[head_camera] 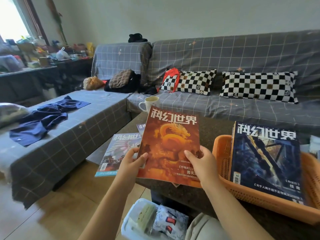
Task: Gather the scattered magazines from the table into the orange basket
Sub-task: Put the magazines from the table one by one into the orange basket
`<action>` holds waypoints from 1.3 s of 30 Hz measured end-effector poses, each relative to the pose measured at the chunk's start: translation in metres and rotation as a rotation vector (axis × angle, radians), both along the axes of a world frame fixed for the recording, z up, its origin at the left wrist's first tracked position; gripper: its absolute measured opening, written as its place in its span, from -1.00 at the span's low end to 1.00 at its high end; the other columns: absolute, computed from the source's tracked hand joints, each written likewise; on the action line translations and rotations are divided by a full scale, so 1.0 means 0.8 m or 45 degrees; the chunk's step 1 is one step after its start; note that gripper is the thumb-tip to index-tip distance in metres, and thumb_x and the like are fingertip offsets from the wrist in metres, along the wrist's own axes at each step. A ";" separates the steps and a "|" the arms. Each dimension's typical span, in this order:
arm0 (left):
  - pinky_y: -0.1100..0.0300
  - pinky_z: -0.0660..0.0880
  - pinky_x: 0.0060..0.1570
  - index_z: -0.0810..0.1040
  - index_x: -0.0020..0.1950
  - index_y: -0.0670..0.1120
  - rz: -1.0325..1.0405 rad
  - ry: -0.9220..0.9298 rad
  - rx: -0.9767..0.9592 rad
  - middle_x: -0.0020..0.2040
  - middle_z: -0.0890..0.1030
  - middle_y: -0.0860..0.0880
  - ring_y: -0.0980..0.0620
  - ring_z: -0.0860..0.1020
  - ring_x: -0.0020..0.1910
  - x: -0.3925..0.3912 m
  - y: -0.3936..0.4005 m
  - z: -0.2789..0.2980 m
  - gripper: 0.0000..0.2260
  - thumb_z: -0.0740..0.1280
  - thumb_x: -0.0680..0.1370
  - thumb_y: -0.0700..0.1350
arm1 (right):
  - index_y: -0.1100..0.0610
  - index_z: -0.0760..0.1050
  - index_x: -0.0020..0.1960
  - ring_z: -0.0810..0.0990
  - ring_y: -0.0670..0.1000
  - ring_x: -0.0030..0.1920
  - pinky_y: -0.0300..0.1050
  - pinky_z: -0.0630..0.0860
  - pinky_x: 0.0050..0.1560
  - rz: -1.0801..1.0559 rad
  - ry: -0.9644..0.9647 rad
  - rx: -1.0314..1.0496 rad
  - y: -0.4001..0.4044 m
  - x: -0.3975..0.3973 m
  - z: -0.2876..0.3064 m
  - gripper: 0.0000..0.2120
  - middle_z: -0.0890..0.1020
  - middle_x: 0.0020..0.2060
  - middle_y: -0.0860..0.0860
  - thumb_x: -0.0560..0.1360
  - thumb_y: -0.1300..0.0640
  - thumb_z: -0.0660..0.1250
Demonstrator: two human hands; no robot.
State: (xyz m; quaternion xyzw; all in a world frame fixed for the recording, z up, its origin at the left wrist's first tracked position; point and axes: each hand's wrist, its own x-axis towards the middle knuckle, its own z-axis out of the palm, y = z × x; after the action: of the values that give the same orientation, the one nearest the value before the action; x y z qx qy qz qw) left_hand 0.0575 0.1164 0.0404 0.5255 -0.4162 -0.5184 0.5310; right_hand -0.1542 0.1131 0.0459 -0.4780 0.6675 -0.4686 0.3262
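Both hands hold the orange dragon magazine (170, 144) lifted and tilted above the dark table (216, 129). The left hand (132, 161) pinches its lower left edge, thumb on the cover, the other fingers hidden behind. The right hand (201, 164) grips its lower right part the same way. Just to the right, the orange basket (223, 153) already carries a blue magazine (265, 161). A pale-covered magazine (117, 153) lies on the table behind the left hand, another (140, 128) peeking out beyond it.
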 end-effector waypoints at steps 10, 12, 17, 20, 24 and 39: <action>0.11 0.59 -0.39 0.51 0.02 -0.05 -0.163 -0.022 -0.220 -0.18 0.70 -0.02 -0.04 0.69 -0.23 -0.120 -0.002 0.036 -0.93 0.35 0.56 -0.16 | -0.01 0.29 0.26 0.52 -0.02 0.01 0.01 0.52 0.03 -0.175 -0.157 -0.137 0.031 -0.117 0.040 -0.51 0.50 0.05 -0.06 0.43 -0.07 0.40; 0.10 0.59 -0.40 0.50 0.05 -0.06 -0.216 -0.011 -0.203 -0.17 0.70 -0.03 -0.07 0.69 -0.22 -0.150 -0.004 0.035 -0.91 0.34 0.57 -0.15 | -0.03 0.28 0.30 0.48 -0.05 -0.01 -0.03 0.47 -0.01 -0.232 -0.115 -0.140 0.037 -0.145 0.040 -0.48 0.46 0.03 -0.08 0.43 -0.10 0.38; -0.01 0.63 -0.29 0.48 0.07 -0.09 -0.352 0.024 -0.116 -0.06 0.67 -0.11 -0.03 0.69 -0.18 -0.227 -0.010 0.023 -0.91 0.32 0.58 -0.16 | 0.00 0.28 0.34 0.55 -0.04 -0.05 -0.11 0.50 -0.16 -0.358 -0.123 -0.125 0.050 -0.217 0.030 -0.45 0.53 0.07 -0.05 0.43 -0.08 0.39; 0.12 0.61 -0.31 0.47 0.05 -0.06 -0.405 -0.059 -0.101 -0.05 0.66 -0.04 0.08 0.68 -0.18 -0.268 -0.013 0.010 -0.93 0.32 0.58 -0.13 | 0.00 0.29 0.33 0.60 -0.05 -0.12 -0.07 0.57 -0.17 -0.416 -0.130 -0.064 0.058 -0.255 0.020 -0.45 0.56 0.02 -0.05 0.43 -0.08 0.40; -0.09 0.62 -0.04 0.46 0.08 -0.03 -0.475 -0.095 -0.037 0.04 0.66 -0.07 -0.03 0.67 -0.03 -0.305 -0.017 -0.001 -0.89 0.32 0.58 -0.11 | -0.05 0.31 0.29 0.62 -0.02 -0.10 0.04 0.60 -0.10 -0.463 -0.069 0.000 0.064 -0.290 0.005 -0.47 0.56 0.06 -0.03 0.40 -0.12 0.41; 0.20 0.51 -0.04 0.54 0.23 0.04 -0.316 -1.084 -0.312 0.07 0.60 0.10 0.14 0.55 0.00 -0.328 -0.033 -0.027 -0.75 0.24 0.59 0.02 | 0.09 0.47 0.21 0.48 -0.08 -0.10 -0.28 0.42 -0.27 -0.486 0.493 0.166 0.052 -0.313 -0.028 -0.66 0.52 0.13 -0.01 0.46 0.05 0.37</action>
State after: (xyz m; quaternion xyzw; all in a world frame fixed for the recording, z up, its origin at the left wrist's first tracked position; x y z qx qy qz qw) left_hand -0.2048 0.0903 0.0190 0.5711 -0.7154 -0.2630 0.3047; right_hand -0.4044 0.1545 0.0232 -0.4022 0.8241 -0.3776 0.1284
